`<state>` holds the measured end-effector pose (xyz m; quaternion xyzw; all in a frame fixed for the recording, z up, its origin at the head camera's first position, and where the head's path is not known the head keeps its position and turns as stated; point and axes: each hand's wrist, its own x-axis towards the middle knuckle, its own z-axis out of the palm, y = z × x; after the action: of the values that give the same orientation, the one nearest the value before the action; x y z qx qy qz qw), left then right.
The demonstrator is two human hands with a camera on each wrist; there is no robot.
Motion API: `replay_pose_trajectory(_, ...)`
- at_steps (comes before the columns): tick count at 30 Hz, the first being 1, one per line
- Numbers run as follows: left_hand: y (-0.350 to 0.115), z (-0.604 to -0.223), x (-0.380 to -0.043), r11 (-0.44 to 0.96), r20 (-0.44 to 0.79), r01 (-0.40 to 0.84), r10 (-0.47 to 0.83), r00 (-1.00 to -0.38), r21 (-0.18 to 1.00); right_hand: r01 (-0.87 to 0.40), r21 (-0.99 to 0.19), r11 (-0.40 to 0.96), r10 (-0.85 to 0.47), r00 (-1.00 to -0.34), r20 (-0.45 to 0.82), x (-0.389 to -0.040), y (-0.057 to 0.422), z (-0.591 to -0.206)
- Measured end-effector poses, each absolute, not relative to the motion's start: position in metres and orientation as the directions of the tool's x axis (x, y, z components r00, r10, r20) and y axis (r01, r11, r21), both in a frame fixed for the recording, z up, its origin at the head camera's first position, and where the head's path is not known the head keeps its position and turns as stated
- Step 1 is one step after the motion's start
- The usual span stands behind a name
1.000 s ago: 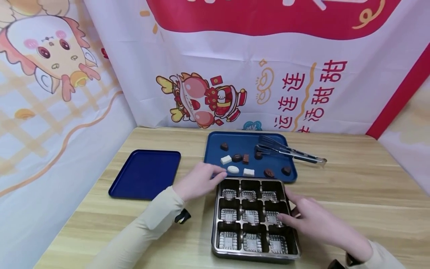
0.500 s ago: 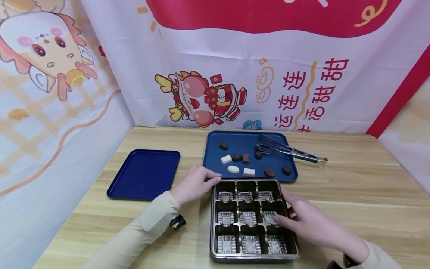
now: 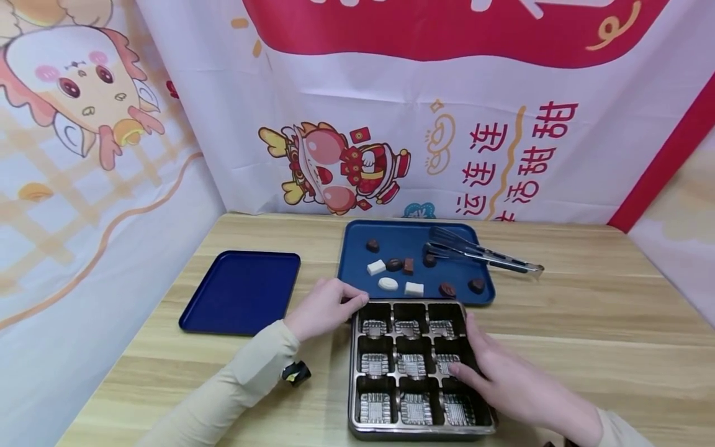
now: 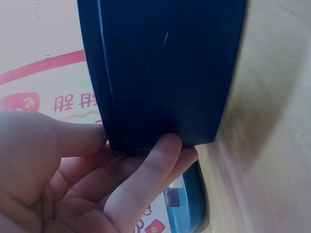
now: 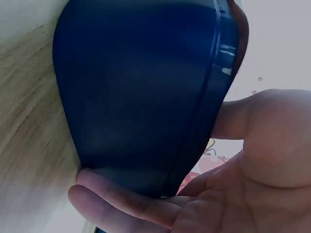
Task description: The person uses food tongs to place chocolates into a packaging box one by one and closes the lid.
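A dark box (image 3: 421, 433) with a clear-edged insert of several square compartments stands on the table in front of me; the compartments hold nothing. At its back left corner, my left hand (image 3: 319, 311) grips the edge, thumb near the top rim and fingers against the wall. My right hand (image 3: 505, 375) holds the right side, its thumb over the rim and its fingers round the outside. Both wrist views show the box's smooth dark blue wall (image 4: 160, 73) close up, with fingers bent at its corner.
Behind the box lies a blue tray (image 3: 357, 231) with several brown and white chocolates (image 3: 388, 284). Metal tongs (image 3: 491, 256) rest across its right edge. To the left is a flat navy tray (image 3: 240, 292). A printed cloth (image 3: 223, 93) hangs behind the table (image 3: 586, 279).
The box has shifted slightly to the left, with the right hand on it. My left fingertips have come down from near the white chocolate onto the box's back left corner.
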<state>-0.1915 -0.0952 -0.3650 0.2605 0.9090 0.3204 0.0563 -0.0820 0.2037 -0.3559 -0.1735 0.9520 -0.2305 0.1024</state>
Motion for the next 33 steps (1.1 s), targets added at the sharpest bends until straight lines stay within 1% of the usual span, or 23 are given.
replay_pose_trajectory(4,-0.094,-0.366,-0.192,0.662,0.079,0.451,0.512,-0.856,0.598,-0.246,-0.504,0.828,-0.367,-0.917,-0.155,-0.082,0.204,-0.353)
replay_pose_trajectory(7,-0.095,-0.366,-0.193,0.661,0.088,0.463,0.517,-0.851,0.590,-0.269,-0.516,0.813,-0.389,-0.911,-0.138,-0.087,0.207,-0.347)
replay_pose_trajectory(10,-0.096,-0.365,-0.193,0.654,0.086,0.468,0.527,-0.846,0.594,-0.296,-0.521,0.801,-0.398,-0.912,-0.094,-0.103,0.220,-0.338)
replay_pose_trajectory(13,-0.095,-0.365,-0.192,0.653,0.078,0.463,0.529,-0.845,0.600,-0.295,-0.538,0.790,-0.378,-0.925,-0.047,-0.133,0.244,-0.333)
replay_pose_trajectory(16,-0.094,-0.365,-0.191,0.655,0.067,0.456,0.528,-0.846,0.603,-0.315,-0.479,0.819,-0.332,-0.942,0.052,-0.166,0.274,-0.340)
replay_pose_trajectory(19,-0.092,-0.365,-0.189,0.657,0.057,0.457,0.534,-0.844,0.599,-0.339,-0.344,0.876,-0.294,-0.939,0.177,-0.194,0.297,-0.352)
replay_pose_trajectory(21,-0.092,-0.365,-0.188,0.658,0.048,0.451,0.534,-0.844,0.604,-0.326,-0.286,0.901,-0.271,-0.938,0.216,-0.208,0.307,-0.361)
replay_pose_trajectory(23,-0.092,-0.365,-0.187,0.662,0.043,0.448,0.533,-0.845,0.601,-0.302,-0.250,0.920,-0.249,-0.943,0.220,-0.220,0.312,-0.367)
replay_pose_trajectory(26,-0.093,-0.365,-0.186,0.666,0.034,0.443,0.532,-0.846,0.600,-0.269,-0.225,0.936,-0.228,-0.954,0.193,-0.232,0.316,-0.374)
replay_pose_trajectory(33,-0.089,-0.363,-0.184,0.685,0.020,0.446,0.533,-0.846,0.576,-0.264,-0.153,0.952,-0.235,-0.954,0.185,-0.239,0.324,-0.383)
